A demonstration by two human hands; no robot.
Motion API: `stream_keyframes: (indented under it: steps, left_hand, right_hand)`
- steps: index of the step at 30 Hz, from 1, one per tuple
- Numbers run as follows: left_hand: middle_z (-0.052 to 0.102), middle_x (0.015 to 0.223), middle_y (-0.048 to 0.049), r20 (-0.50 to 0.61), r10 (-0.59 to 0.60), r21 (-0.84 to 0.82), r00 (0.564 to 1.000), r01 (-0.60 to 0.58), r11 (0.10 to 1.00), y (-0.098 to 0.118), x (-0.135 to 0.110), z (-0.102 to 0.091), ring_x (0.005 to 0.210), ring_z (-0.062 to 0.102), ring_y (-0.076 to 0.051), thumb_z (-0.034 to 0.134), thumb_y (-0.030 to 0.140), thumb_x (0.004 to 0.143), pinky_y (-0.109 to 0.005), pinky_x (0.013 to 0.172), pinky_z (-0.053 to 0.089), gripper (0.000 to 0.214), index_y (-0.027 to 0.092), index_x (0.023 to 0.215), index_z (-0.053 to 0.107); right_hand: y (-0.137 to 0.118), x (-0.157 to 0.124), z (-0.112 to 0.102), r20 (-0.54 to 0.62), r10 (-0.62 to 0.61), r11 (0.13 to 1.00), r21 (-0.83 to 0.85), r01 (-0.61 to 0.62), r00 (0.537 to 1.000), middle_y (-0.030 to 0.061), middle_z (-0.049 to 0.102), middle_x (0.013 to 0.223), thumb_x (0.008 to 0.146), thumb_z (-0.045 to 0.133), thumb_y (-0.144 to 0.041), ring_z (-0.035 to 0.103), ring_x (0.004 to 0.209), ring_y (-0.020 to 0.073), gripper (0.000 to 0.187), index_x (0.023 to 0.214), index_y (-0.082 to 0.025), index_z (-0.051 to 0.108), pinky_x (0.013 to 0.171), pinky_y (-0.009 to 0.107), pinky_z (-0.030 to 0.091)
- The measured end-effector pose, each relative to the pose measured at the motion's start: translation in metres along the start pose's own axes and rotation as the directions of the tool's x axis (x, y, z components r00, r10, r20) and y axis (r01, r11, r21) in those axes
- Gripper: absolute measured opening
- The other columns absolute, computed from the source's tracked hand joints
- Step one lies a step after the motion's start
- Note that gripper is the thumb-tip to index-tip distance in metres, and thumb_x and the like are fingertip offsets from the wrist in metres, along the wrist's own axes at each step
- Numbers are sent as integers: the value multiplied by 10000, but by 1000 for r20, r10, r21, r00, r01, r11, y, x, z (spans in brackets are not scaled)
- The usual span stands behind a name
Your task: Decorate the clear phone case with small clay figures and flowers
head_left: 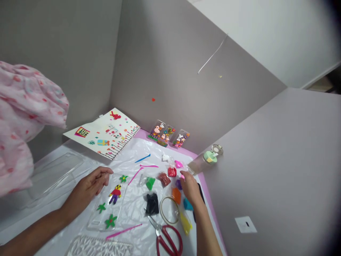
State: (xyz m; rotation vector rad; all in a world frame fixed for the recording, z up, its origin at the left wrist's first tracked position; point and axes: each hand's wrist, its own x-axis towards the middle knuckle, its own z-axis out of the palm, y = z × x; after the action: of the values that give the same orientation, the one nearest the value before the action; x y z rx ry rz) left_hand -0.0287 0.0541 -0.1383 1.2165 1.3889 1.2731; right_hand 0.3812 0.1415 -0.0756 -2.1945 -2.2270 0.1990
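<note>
My left hand (97, 180) is over the top left edge of a clear phone case (105, 217), fingers loosely bent and nothing seen in them. Green clay flowers (110, 221) and a small clay figure (115, 195) with a red top and purple legs decorate the case. At the right, my right hand (190, 188) pinches a bit of pink clay (182, 176), partly hidden by the fingers. Beneath and around it lie packets of purple clay (178, 184), orange clay (176, 195), red clay (172, 172) and blue clay (188, 204).
Red-handled scissors (167, 238) and a tape roll (169, 210) lie in front, beside black clay (152, 203). Pink modelling tools (124, 232) and a blue one (142, 158) are spread about. An open sketchbook (106, 133), decorated cases (181, 138) and a bottle (204, 161) stand behind.
</note>
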Motion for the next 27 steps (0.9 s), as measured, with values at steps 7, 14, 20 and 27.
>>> stream_keyframes:
  steps: [7, 14, 20, 27]
  left_hand:
    - [592, 721, 45, -18, 19, -8, 1000, -20, 1000, 5, 0, -2, 519, 487, -123, 613, 738, 951, -232, 488, 385, 533, 226, 1067, 707]
    - [679, 772, 16, 39, 59, 2, 997, -60, 998, 24, -14, 7, 626, 626, -161, 650, 566, 985, -247, 597, 511, 336, 261, 1082, 753]
    - [775, 975, -16, 236, 165, -22, 958, -165, 986, 40, -36, 22, 946, 747, -207, 671, 409, 991, -257, 843, 576, 203, 340, 973, 861]
    - [782, 987, -20, 257, 162, -35, 953, -158, 987, 33, -35, 23, 968, 749, -214, 661, 396, 993, -275, 893, 582, 216, 334, 1006, 868]
  right_hand:
    - [-2, 2, -3, 60, -6, 1000, 1, 6, 998, 105, 744, 1233, 987, 743, -134, 721, 1170, 261, 191, 1177, -131, 745, 1045, 446, 585]
    - [-32, -50, -13, -154, -142, 965, 201, 172, 978, 148, 679, 1312, 1031, 534, -178, 708, 1128, 241, 314, 1316, -175, 666, 1001, 349, 578]
    - [-113, -114, 1, -359, -341, 724, 489, 486, 869, 110, 695, 1289, 1059, 565, -186, 683, 1213, 230, 288, 1319, -244, 673, 1035, 322, 576]
    - [-160, -122, 14, -355, -358, 644, 576, 503, 864, 76, 703, 1181, 1047, 583, -132, 690, 1095, 208, 267, 1268, -245, 683, 977, 313, 581]
